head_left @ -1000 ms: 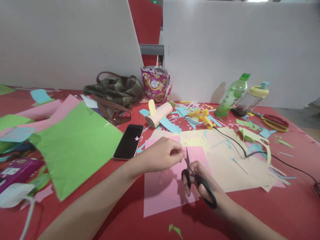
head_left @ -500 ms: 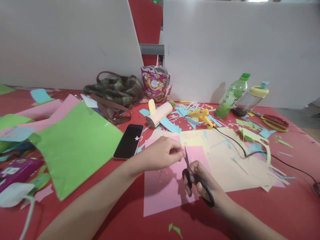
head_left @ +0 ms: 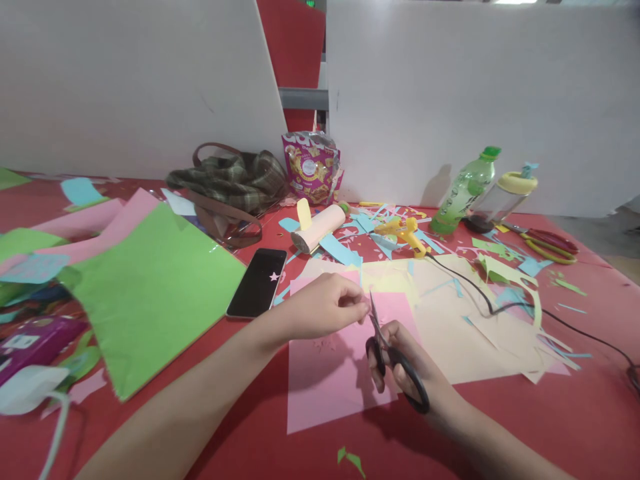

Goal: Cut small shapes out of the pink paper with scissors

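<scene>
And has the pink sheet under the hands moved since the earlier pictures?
No, the pink sheet lies in the same place relative to the phone.

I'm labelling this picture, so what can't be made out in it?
All in the head view:
What the left hand pinches, if anything: too small, behind its fingers.
Part of the pink sheet: behind that hand and the right hand.
Black cord, far end: cut off, right edge.
White cable, far end: cut off, bottom edge.

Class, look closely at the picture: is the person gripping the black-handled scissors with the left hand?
No, the black-handled scissors are held in the right hand.
</scene>
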Motion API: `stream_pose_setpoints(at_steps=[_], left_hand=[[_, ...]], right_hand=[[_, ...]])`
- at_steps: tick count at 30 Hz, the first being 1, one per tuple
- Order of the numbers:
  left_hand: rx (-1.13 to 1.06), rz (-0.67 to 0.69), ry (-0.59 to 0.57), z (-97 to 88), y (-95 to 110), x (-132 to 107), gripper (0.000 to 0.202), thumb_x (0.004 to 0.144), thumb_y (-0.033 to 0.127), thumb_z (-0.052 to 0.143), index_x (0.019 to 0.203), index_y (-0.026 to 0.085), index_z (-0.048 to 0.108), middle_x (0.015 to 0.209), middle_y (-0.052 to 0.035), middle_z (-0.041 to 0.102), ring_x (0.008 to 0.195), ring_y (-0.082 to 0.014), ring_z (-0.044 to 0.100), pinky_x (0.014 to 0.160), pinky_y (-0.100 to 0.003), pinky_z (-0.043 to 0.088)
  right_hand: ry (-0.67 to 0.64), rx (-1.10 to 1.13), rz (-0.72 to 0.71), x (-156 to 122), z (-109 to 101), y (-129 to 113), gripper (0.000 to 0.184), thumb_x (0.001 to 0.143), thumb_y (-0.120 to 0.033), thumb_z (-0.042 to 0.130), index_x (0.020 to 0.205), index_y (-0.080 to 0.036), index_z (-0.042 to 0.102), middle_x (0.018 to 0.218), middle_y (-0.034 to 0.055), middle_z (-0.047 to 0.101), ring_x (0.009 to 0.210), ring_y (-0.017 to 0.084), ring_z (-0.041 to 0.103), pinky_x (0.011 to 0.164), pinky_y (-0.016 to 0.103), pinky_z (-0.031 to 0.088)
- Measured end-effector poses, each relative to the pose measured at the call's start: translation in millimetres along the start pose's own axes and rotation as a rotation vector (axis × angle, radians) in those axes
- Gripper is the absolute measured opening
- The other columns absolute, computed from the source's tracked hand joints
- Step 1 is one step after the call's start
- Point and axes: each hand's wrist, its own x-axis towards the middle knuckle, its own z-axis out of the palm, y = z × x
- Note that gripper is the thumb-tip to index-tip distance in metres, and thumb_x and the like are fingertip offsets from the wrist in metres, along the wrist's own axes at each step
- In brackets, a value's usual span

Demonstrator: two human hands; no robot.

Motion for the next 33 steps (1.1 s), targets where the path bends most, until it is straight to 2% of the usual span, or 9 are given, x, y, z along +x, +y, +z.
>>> stream_pose_setpoints(at_steps=[4, 13, 20, 25, 33], left_hand=[[-0.018, -0.012, 0.003, 1.1, -1, 0, 0.024, 0.075, 0.026, 0.039, 0.061, 0.013, 0.054, 0.058, 0.0009, 0.05, 0.055, -0.0092, 0.043, 0.052, -0.019, 0.032], [-0.052, -0.002, 0.01, 0.8, 0, 1, 0.023, 0.075, 0.025, 0.04, 0.063, 0.013, 0.057, 0.057, 0.0014, 0.05, 0.053, -0.0086, 0.041, 0.049, -0.019, 0.03], [-0.074, -0.008, -0.021, 3.3, -2, 2, 0.025, 0.076, 0.027, 0.039, 0.064, 0.013, 0.056, 0.056, 0.0019, 0.047, 0.051, -0.0079, 0.038, 0.047, -0.019, 0.029], [-0.085, -0.011, -0.033, 4.7, -4, 2, 0.026, 0.076, 0.029, 0.039, 0.063, 0.013, 0.055, 0.054, 0.0027, 0.043, 0.05, -0.0077, 0.036, 0.047, -0.019, 0.028], [-0.142, -0.026, -0.02, 4.9, -2, 3, 0.027, 0.075, 0.031, 0.04, 0.063, 0.013, 0.056, 0.057, 0.002, 0.046, 0.053, -0.0084, 0.039, 0.048, -0.018, 0.029]], right_hand=[[-0.012, -0.013, -0.007, 0, -1, 0, 0.036, 0.069, -0.05, 0.053, 0.08, -0.023, 0.033, 0.07, -0.0018, 0.042, 0.055, 0.01, 0.043, 0.05, 0.024, 0.035], [0.051, -0.034, 0.049, -2, 6, -8, 0.036, 0.069, -0.049, 0.054, 0.08, -0.023, 0.032, 0.071, -0.0013, 0.042, 0.052, 0.009, 0.039, 0.05, 0.024, 0.031], [0.035, 0.007, -0.04, 1, 4, -2, 0.036, 0.067, -0.05, 0.055, 0.079, -0.023, 0.035, 0.071, -0.0011, 0.04, 0.06, 0.012, 0.042, 0.053, 0.025, 0.035], [0.028, 0.034, -0.022, 1, 6, -4, 0.036, 0.068, -0.051, 0.054, 0.08, -0.024, 0.035, 0.073, -0.0002, 0.042, 0.059, 0.012, 0.042, 0.054, 0.026, 0.035], [0.03, -0.006, -0.036, -1, 8, -10, 0.035, 0.069, -0.051, 0.053, 0.079, -0.023, 0.033, 0.068, -0.0015, 0.041, 0.057, 0.012, 0.043, 0.054, 0.026, 0.035]])
